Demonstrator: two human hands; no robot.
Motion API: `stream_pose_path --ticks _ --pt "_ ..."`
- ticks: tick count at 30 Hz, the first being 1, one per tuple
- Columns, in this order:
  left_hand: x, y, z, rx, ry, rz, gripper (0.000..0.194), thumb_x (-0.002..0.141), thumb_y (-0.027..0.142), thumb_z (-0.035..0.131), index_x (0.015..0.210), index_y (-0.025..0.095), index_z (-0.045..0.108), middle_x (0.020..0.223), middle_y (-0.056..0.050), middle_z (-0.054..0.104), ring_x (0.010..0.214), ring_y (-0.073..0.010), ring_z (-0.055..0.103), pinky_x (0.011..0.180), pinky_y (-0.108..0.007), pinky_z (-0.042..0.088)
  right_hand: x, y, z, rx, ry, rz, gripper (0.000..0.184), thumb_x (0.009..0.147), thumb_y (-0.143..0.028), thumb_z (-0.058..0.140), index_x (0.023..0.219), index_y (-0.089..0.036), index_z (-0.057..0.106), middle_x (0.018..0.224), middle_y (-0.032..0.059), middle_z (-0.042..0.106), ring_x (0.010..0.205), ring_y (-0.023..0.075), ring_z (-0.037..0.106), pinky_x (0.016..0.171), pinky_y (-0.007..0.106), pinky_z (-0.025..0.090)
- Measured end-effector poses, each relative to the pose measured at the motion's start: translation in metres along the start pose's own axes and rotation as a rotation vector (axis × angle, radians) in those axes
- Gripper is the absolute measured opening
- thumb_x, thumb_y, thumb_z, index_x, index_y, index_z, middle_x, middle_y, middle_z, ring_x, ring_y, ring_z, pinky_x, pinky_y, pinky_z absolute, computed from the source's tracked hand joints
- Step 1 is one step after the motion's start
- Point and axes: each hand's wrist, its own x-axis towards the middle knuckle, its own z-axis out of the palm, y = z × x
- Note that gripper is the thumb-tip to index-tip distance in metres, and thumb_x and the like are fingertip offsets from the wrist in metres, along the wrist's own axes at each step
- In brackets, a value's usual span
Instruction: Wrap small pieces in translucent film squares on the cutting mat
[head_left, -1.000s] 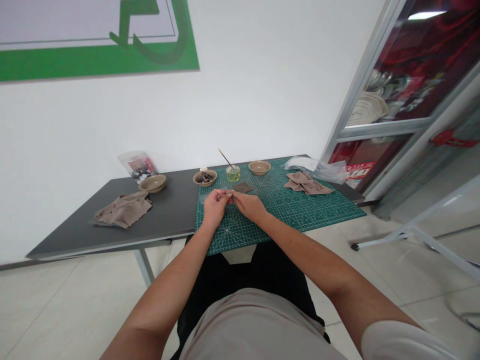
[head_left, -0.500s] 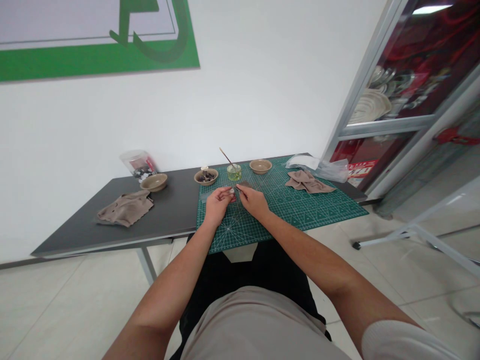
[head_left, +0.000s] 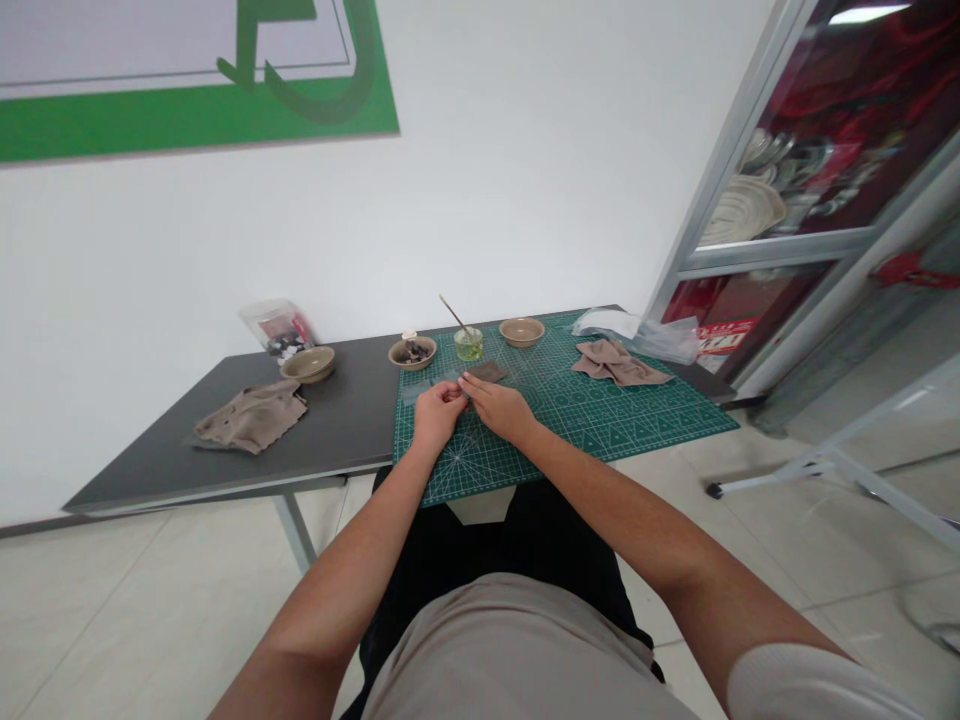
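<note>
My left hand [head_left: 437, 412] and my right hand [head_left: 498, 408] meet over the green cutting mat [head_left: 645, 415]. The fingers of both are drawn together, fingertips touching, and whatever lies between them is hidden. Just beyond my right hand lies a small dark brown flat piece [head_left: 487, 371]. A clear plastic strip [head_left: 417, 391] lies beside my left hand. Behind them stand a glass jar [head_left: 469, 346] of yellow-green liquid with a thin stick [head_left: 454, 315] in it, a tan bowl [head_left: 400, 361] of dark pieces, and another tan bowl [head_left: 522, 332].
On the dark table [head_left: 337, 430] at left are a crumpled brown cloth [head_left: 255, 415], a tan bowl [head_left: 309, 366] and a tilted clear container [head_left: 277, 328]. At right lie a second brown cloth [head_left: 619, 364] and a plastic bag [head_left: 664, 340]. The white wall [head_left: 525, 200] borders the table's back.
My right hand has shifted slightly left, its fingers now over my left fingertips. The small whitish thing seen in my left fingers is now covered. More of the brown piece shows.
</note>
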Motion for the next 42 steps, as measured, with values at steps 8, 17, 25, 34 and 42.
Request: stream_pose_path --ticks 8,17,25,34,42 --pt "-0.003 0.003 0.0 -0.003 0.009 -0.02 0.012 0.07 0.028 0.07 0.071 0.016 0.068 0.064 -0.001 0.07 0.062 -0.0158 0.066 0.062 -0.026 0.052 -0.001 0.002 0.003 0.007 0.006 -0.008 0.046 0.093 -0.012 0.042 0.137 -0.016 0.053 0.142 0.0112 0.052 0.12 0.0205 0.061 0.096 0.033 0.054" --pt "-0.004 0.0 0.003 -0.174 0.037 -0.03 0.018 0.068 0.03 0.076 0.075 0.017 0.067 0.062 0.0 0.069 0.059 -0.017 0.068 0.061 -0.029 0.054 -0.001 0.001 -0.005 0.049 0.012 0.069 0.045 0.093 -0.014 0.044 0.138 -0.017 0.052 0.136 0.0089 0.059 0.119 0.0187 0.061 0.097 0.03 0.052" --pt "-0.004 -0.002 0.004 -0.232 0.049 -0.054 0.023 0.066 0.034 0.078 0.077 0.016 0.067 0.065 -0.002 0.071 0.058 -0.016 0.067 0.061 -0.03 0.056 -0.001 0.003 -0.005 0.032 0.009 0.094 0.047 0.093 -0.015 0.044 0.139 -0.017 0.05 0.135 0.0094 0.06 0.116 0.0187 0.064 0.097 0.031 0.052" --pt "-0.003 0.002 0.003 -0.07 0.02 -0.083 0.011 0.07 0.027 0.07 0.071 0.016 0.067 0.062 0.0 0.07 0.059 -0.0161 0.068 0.06 -0.028 0.056 -0.002 -0.002 -0.003 -0.042 -0.051 -0.008 0.047 0.093 -0.013 0.044 0.139 -0.018 0.052 0.144 0.0094 0.049 0.113 0.0198 0.065 0.092 0.031 0.055" --pt "-0.002 -0.001 0.003 -0.302 0.017 -0.144 0.025 0.061 0.033 0.08 0.074 0.016 0.066 0.064 -0.001 0.071 0.061 -0.018 0.07 0.068 -0.035 0.06 0.0 -0.001 -0.007 0.069 -0.004 0.062 0.047 0.092 -0.012 0.044 0.138 -0.017 0.052 0.136 0.0093 0.059 0.12 0.018 0.061 0.099 0.031 0.051"
